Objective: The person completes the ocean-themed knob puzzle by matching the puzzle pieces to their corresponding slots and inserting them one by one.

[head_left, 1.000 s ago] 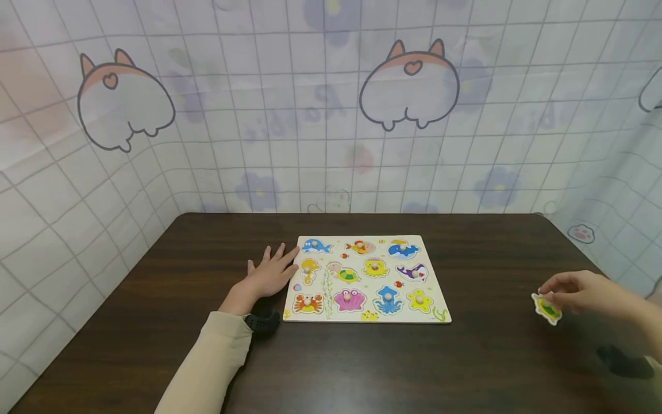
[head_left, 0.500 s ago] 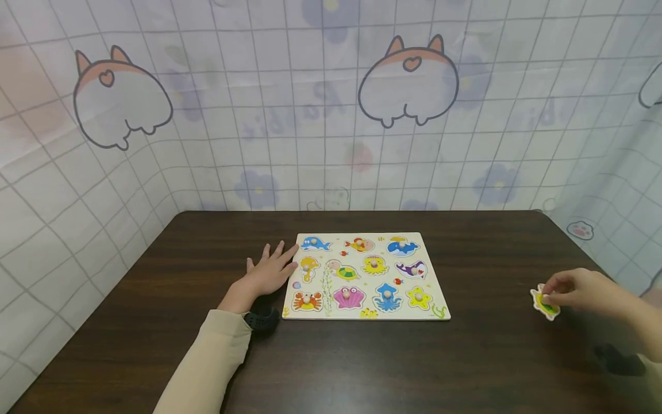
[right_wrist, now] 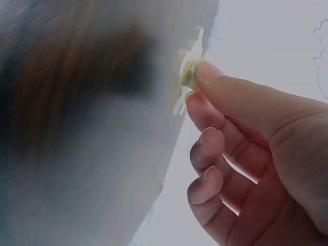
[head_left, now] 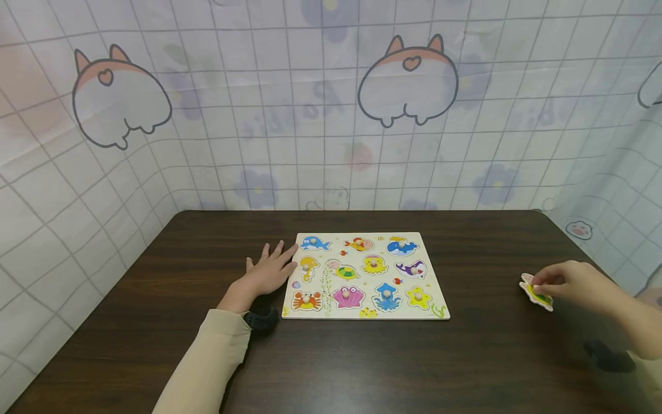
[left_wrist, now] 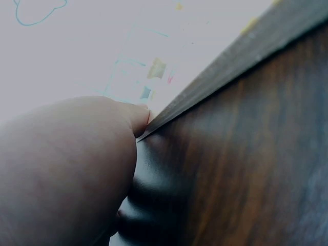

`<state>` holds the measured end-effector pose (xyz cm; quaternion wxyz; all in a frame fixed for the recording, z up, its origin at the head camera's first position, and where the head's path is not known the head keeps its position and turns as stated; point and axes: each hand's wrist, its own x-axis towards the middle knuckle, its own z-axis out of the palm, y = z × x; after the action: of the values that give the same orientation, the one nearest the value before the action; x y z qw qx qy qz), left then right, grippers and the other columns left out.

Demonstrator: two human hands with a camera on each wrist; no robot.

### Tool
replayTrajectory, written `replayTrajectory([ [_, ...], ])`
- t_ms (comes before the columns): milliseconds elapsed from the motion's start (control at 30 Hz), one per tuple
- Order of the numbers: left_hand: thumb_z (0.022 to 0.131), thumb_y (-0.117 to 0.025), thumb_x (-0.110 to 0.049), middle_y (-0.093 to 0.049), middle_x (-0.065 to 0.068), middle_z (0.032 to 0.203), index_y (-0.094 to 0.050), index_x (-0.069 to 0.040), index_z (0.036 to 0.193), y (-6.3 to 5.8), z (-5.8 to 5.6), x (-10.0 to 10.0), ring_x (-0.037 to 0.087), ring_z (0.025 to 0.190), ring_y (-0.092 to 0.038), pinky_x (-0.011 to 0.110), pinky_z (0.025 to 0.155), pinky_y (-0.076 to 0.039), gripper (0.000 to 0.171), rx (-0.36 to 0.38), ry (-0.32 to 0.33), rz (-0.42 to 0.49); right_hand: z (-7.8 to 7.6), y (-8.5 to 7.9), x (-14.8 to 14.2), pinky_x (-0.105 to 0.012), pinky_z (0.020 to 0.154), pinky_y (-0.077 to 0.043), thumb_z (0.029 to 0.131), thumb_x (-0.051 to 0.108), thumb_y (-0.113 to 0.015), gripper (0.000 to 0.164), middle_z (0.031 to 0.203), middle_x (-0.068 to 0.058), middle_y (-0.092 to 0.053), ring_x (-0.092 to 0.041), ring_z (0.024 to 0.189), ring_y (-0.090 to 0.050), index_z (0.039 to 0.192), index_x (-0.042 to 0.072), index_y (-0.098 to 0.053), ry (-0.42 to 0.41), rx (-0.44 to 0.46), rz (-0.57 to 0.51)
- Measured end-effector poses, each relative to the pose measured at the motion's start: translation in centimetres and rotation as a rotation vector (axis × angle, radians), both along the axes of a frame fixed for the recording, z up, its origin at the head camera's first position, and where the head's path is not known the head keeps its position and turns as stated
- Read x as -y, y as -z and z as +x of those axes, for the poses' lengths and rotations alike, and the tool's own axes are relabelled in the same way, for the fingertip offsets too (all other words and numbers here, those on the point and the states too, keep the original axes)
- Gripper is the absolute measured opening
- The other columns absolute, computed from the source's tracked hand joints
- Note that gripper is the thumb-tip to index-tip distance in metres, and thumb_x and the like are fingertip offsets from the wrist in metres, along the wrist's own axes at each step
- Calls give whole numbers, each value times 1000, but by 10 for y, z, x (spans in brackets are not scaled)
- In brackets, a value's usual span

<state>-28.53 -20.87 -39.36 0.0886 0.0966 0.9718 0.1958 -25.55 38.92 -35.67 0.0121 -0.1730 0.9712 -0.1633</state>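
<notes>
Between thumb and forefinger, my right hand (head_left: 581, 286) pinches a turtle puzzle piece (head_left: 537, 294) at the right of the table; in the right wrist view the piece (right_wrist: 185, 72) is seen nearly edge-on, tilted. My left hand (head_left: 267, 275) lies with fingers spread, its fingertips touching the left edge of a white puzzle board (head_left: 366, 280). In the left wrist view the thumb (left_wrist: 136, 117) is against the board's edge. Sea-animal pieces with round knobs sit in the board, among them a crab (head_left: 307, 300) and a starfish (head_left: 419, 296). The turtle outline (head_left: 343, 271) holds no knobbed piece.
The dark wooden table (head_left: 341, 362) extends around the board on all sides. A white grid-patterned cloth (head_left: 310, 144) with animal drawings hangs behind the table and at both sides. Black bands (head_left: 262, 319) are on the wrists.
My right hand has lifted slightly and moved a little left with the turtle piece, which has turned in its pinch. My left hand and the board have stayed in place.
</notes>
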Motion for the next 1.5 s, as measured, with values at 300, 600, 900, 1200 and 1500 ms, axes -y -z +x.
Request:
replayTrajectory([
  [300, 113, -35, -40, -4, 19, 170, -18, -21, 167, 0, -1, -2, 48, 153, 6, 79, 110, 6, 60, 9, 5, -8, 0, -18, 24, -29, 62, -50, 92, 16, -78, 11, 86, 5, -74, -1, 73, -58, 96, 6, -80, -37, -34, -12],
  [600, 112, -37, -41, -4, 19, 170, -18, -21, 167, 1, 0, 0, 48, 153, 6, 79, 110, 6, 60, 6, 1, -1, -4, -33, 60, -28, 60, -49, 91, 12, -79, 13, 89, 3, -74, -4, 72, -58, 99, 2, -79, -115, -39, -31],
  [900, 112, -37, -41, -5, 18, 170, -19, -21, 167, 2, 0, 0, 48, 153, 6, 78, 110, 6, 60, 1, -6, 6, -12, -38, 99, -29, 63, -52, 90, 12, -80, 11, 90, 7, -74, -6, 75, -61, 99, 5, -80, -201, -90, -61],
  [1200, 112, -37, -39, -6, 19, 170, -20, -20, 166, 3, 1, 0, 49, 153, 5, 79, 110, 5, 60, -2, 2, 5, -19, -35, 142, -31, 63, -50, 91, 12, -79, 9, 92, 6, -72, -8, 74, -58, 99, 10, -80, -256, -110, -54],
  [1500, 112, -37, -40, -6, 19, 170, -20, -21, 166, 3, -1, 1, 49, 153, 5, 79, 109, 6, 60, -4, -2, 3, -30, -32, 184, -29, 60, -48, 91, 11, -80, 8, 91, 7, -69, -8, 70, -55, 98, 12, -80, -312, -93, -44],
])
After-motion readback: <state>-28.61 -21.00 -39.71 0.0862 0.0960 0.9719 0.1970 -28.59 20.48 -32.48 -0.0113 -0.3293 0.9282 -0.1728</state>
